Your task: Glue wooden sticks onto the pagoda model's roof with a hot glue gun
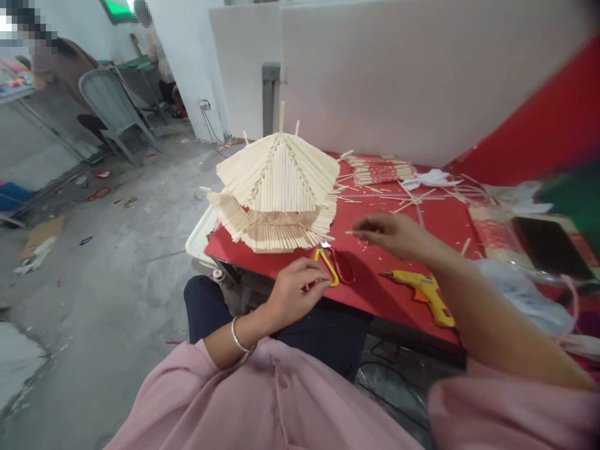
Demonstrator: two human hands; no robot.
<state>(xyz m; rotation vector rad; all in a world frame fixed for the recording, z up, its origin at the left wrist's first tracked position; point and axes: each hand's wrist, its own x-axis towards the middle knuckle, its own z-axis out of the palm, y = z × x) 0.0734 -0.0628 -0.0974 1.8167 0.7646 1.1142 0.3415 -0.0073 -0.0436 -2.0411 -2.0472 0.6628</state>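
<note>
My right hand (392, 234) is pinching a short stick (349, 233), loose sticks (412, 201) lying unplaced beyond. My left hand (297, 286) is hovering half-curled, grip unclear; ahead, a stick pagoda (281, 181) is seemingly nearing completion.

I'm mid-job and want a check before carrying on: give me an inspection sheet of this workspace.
Surface: red table, scattered with wooden bits.
Job's things: roofed stick model, upright; yellow glue gun, lying down; yellow-and-red-handled tool.
Clutter: stick bundle, white tissue, phone.
Grips: right grip pinches a small stick; left grip is by the tool's yellow handle, contents unclear.
Cables: wires at the wall outlet; glue gun's cord not visible.
Surroundings: grey chair, two people, littered floor.
</note>
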